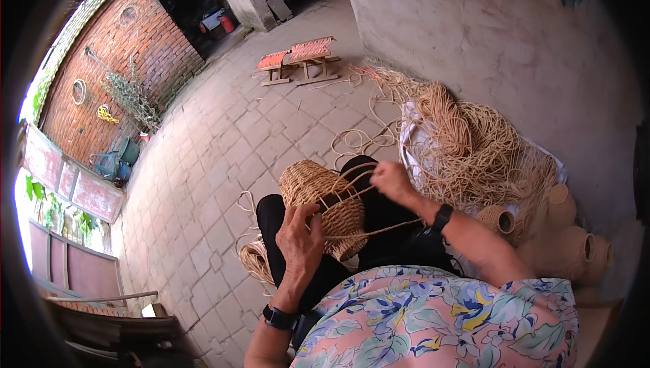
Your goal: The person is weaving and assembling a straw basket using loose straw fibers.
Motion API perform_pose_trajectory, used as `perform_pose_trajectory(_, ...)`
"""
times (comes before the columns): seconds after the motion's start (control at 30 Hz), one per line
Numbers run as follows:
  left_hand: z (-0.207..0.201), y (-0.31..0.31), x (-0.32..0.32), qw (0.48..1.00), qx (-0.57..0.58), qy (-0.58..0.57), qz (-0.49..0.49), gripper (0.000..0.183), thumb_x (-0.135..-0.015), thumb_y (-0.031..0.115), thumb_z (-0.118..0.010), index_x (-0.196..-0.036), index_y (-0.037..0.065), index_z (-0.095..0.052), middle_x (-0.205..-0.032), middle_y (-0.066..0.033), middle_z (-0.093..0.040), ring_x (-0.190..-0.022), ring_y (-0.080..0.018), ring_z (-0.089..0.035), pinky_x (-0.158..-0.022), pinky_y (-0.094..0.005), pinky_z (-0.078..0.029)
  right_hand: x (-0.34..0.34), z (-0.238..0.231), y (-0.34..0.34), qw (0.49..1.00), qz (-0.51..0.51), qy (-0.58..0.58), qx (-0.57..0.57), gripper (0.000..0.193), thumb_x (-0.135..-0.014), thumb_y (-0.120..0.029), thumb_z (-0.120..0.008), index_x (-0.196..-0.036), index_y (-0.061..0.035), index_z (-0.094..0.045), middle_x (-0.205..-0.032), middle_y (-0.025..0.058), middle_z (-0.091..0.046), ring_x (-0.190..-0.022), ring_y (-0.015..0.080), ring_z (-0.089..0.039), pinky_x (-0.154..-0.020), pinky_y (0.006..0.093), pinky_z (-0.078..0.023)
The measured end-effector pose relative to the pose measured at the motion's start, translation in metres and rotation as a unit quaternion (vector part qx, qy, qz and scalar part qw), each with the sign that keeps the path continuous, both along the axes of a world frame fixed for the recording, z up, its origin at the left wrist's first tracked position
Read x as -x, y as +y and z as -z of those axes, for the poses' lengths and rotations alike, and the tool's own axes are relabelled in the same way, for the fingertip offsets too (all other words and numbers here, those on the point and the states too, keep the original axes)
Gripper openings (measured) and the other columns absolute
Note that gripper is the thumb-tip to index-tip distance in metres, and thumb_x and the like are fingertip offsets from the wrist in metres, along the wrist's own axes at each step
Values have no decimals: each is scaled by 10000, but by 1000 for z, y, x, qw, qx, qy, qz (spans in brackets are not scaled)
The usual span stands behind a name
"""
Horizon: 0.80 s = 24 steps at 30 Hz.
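Observation:
A woven straw-coloured basket [306, 182], shaped like a vase with a narrow neck, lies tilted across my lap between my black-trousered knees. My left hand [301, 238] is closed at its side, thumb and forefinger pinching the weave where loose strands come out; what exactly lies between the fingertips is partly hidden. To the right, raised off the basket, my right hand [393, 181] grips a cord [355, 194] drawn taut from the weave. Another cord runs from the basket's lower part toward my right wrist.
A big heap of twisted cord [474, 151] lies on white sheeting by the wall at right. Several finished woven vases [565, 253] stand near my right elbow. A cord coil [255, 260] rests beside my left knee. Two low woven stools [311, 50] stand ahead on the paving.

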<state>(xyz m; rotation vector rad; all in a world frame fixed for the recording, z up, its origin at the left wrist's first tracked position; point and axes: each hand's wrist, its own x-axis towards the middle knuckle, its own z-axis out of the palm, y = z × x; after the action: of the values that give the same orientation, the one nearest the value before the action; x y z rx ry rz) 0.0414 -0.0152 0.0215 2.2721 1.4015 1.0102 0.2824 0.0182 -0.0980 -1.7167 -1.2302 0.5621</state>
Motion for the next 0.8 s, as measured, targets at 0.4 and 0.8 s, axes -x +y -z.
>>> perform_pose_trajectory(0.4, 2, 22, -7, 995, 62, 47, 57, 195, -809, 73, -578, -1003, 76, -606, -764, -120, -632, -621, -261, -631, -602, -357, -508, -279, 131, -162, 864, 145, 480, 47, 159, -818, -73, -584, -676, -43, -518, -620, 54, -516, -517, 170, -513, -465, 306, -429)
perform_pose_trajectory(0.8, 4, 11, -11, 860, 428, -270, 59, 295, -869, 137, -579, -1146, 41, -543, -851, -70, -574, -663, -130, -604, -606, -258, -531, -104, -36, -33, 973, -142, 179, 22, 137, -886, -133, -556, -814, -21, -586, -682, 24, -586, -575, 90, -559, -518, 235, -482)
